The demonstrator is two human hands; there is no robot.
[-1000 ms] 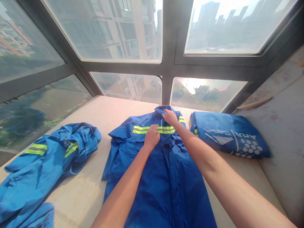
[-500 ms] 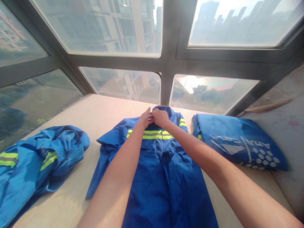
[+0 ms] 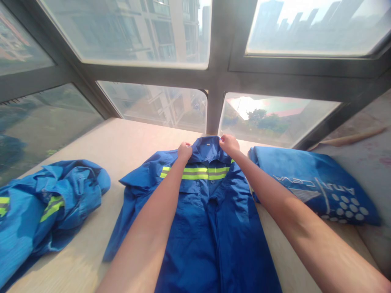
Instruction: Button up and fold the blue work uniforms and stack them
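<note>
Between left hand [image 3: 185, 151] and right hand [image 3: 229, 143], fingers [image 3: 223, 140] pinched closed on it, lies the jacket collar [image 3: 207, 153].

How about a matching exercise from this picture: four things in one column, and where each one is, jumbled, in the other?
Column one:
1. Left hand
2. Right hand
3. Crumpled garment
4. Folded bundle with white print

Column two:
A. Right of the spread blue jacket, near the wall
B. At the left side of the jacket's collar
C. Left of the spread jacket
D. At the collar's right side

Pairs: 1-B, 2-D, 3-C, 4-A
</note>
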